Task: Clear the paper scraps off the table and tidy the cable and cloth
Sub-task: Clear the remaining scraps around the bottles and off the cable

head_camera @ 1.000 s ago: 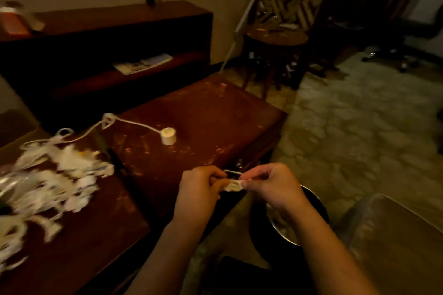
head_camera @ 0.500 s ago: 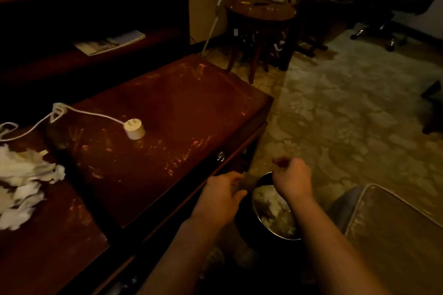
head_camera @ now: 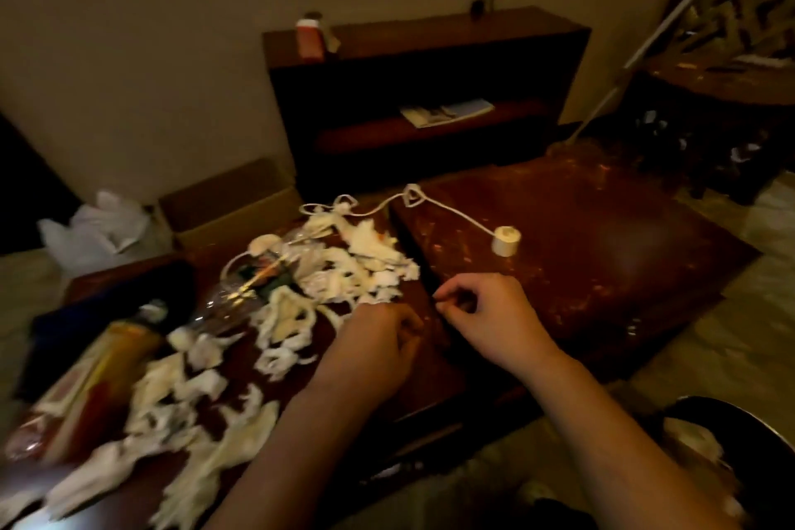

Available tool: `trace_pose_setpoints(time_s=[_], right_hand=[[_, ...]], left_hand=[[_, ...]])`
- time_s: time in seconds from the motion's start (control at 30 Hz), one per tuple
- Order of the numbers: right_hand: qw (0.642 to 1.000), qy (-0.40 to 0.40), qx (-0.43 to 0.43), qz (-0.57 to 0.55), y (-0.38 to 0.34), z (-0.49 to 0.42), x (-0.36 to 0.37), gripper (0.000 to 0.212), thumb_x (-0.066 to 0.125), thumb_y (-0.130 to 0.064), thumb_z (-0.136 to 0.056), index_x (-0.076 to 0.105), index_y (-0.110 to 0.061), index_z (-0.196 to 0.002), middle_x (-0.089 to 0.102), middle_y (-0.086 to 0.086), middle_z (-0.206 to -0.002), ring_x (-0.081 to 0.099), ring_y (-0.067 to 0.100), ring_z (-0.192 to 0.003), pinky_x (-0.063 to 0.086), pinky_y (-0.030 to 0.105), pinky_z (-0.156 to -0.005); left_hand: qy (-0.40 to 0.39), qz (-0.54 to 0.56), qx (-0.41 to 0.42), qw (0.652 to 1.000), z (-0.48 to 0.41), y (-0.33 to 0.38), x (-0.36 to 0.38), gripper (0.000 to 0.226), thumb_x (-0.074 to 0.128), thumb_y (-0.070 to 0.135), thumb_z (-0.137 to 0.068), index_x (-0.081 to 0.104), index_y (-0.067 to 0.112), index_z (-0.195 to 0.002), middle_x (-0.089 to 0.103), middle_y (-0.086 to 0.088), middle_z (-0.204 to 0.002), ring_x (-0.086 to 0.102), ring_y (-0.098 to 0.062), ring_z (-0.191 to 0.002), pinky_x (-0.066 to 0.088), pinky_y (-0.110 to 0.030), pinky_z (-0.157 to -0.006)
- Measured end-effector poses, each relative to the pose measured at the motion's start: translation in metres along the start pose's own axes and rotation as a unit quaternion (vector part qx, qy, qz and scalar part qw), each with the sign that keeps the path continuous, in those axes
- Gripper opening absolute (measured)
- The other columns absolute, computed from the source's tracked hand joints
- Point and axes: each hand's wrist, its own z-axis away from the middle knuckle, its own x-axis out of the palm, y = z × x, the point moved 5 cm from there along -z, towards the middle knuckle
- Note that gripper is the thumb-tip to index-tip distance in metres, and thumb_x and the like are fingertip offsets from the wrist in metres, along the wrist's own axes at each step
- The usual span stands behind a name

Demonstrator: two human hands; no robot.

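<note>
Two bare hands on record: left hand point(head_camera: 378, 340) and right hand point(head_camera: 490, 314). Behind each hand the wrist is uncovered. The left forearm point(head_camera: 301, 443) and right forearm point(head_camera: 623, 435) run bare from the wrist to the lower edge of view. Knuckle ridges show on the back of both hands. Dim light and blur obscure the fingernails and finer skin detail.

Torn white paper scraps point(head_camera: 284, 316) litter the dark table point(head_camera: 602, 271) at your 10 o'clock; the white cable point(head_camera: 457, 216) runs toward 1 o'clock, ending in a round plug.
</note>
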Motion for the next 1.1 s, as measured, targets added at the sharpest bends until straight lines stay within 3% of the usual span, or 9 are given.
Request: trace_pose_setpoints(time_s=[0.1,0.2,0.3,0.37,0.5,0.73,0.87,1.0,1.1], right_hand=[[0.998,-0.051,-0.024,0.020,-0.037,-0.016,0.053,0.015,0.078,-0.029,-0.087,0.077,-0.027,-0.102,0.071,-0.012,-0.090,0.064,0.000,-0.074,0.045,0.005,-0.066],[0.998,-0.029,-0.024,0.047,-0.052,-0.031,0.087,0.033,0.080,-0.029,-0.084,0.073,-0.026,-0.116,0.066,-0.008,-0.114,0.064,0.010,-0.093,0.053,0.026,-0.091],[0.995,-0.021,0.012,0.097,-0.050,-0.047,0.105,0.046,0.085,-0.028,-0.079,0.069,-0.029,-0.122,0.061,-0.006,-0.125,0.062,0.016,-0.106,0.052,0.032,-0.097],[0.992,-0.039,0.034,0.114,-0.043,-0.053,0.109,0.044,0.087,-0.024,-0.077,0.071,-0.023,-0.118,0.063,-0.002,-0.122,0.061,0.018,-0.110,0.051,0.032,-0.096],[0.993,-0.044,0.028,0.110,-0.035,-0.058,0.108,0.009,0.081,-0.020,-0.084,0.074,-0.023,-0.090,0.067,-0.005,-0.101,0.063,0.010,-0.091,0.047,0.021,-0.078],[0.997,-0.071,-0.016,0.036,-0.035,-0.047,0.089,0.005,0.078,-0.026,-0.087,0.075,-0.030,-0.087,0.071,-0.013,-0.090,0.062,0.000,-0.087,0.044,0.014,-0.076],[0.994,-0.073,0.009,-0.078,-0.024,-0.031,0.051,0.007,0.079,-0.022,-0.086,0.076,-0.028,-0.085,0.073,-0.008,-0.084,0.066,0.005,-0.077,0.057,0.029,-0.076],[0.980,-0.101,0.007,-0.173,-0.004,-0.007,0.012,0.008,0.078,-0.016,-0.087,0.076,-0.024,-0.088,0.075,0.002,-0.083,0.069,0.020,-0.076,0.057,0.033,-0.071],[0.969,-0.108,0.008,-0.221,0.013,0.009,-0.013,0.011,0.077,-0.008,-0.086,0.076,-0.019,-0.087,0.075,0.006,-0.081,0.065,0.019,-0.069,0.054,0.027,-0.066]], left_hand=[[0.004,-0.037,-0.081,0.996,0.030,-0.065,-0.026,0.016,0.064,0.027,-0.091,0.070,0.032,-0.105,0.061,0.012,-0.075,0.060,-0.005,-0.072,0.044,-0.021,-0.068],[-0.007,-0.047,-0.135,0.990,0.050,-0.109,-0.038,0.019,0.065,0.029,-0.092,0.069,0.034,-0.110,0.069,0.004,-0.103,0.066,-0.015,-0.094,0.053,-0.028,-0.079],[-0.004,-0.038,-0.139,0.990,0.054,-0.128,-0.045,0.022,0.064,0.027,-0.094,0.069,0.031,-0.115,0.069,0.002,-0.110,0.065,-0.014,-0.099,0.053,-0.027,-0.081],[0.012,-0.021,-0.122,0.992,0.049,-0.128,-0.047,0.023,0.063,0.026,-0.095,0.068,0.031,-0.117,0.069,0.003,-0.113,0.064,-0.011,-0.099,0.051,-0.022,-0.079],[0.043,0.000,-0.100,0.994,0.037,-0.118,-0.049,0.023,0.062,0.029,-0.096,0.067,0.032,-0.118,0.069,0.007,-0.113,0.064,-0.007,-0.097,0.046,-0.018,-0.072],[0.023,0.020,-0.092,0.995,0.020,-0.091,-0.039,0.021,0.062,0.026,-0.096,0.067,0.032,-0.116,0.065,0.007,-0.098,0.062,-0.008,-0.085,0.056,-0.026,-0.076],[0.007,0.002,-0.094,0.996,0.010,-0.063,-0.027,0.025,0.064,0.030,-0.095,0.064,0.033,-0.119,0.065,0.006,-0.103,0.061,-0.007,-0.087,0.052,-0.023,-0.073],[-0.003,-0.003,-0.082,0.997,-0.007,-0.026,-0.012,0.070,0.077,0.037,-0.085,0.039,0.031,-0.144,0.065,0.003,-0.111,0.063,-0.014,-0.100,0.056,-0.032,-0.087],[-0.018,0.011,-0.038,0.999,-0.016,0.007,0.002,0.101,0.082,0.036,-0.081,0.014,0.041,-0.156,0.065,0.005,-0.113,0.062,-0.012,-0.102,0.053,-0.027,-0.087]])
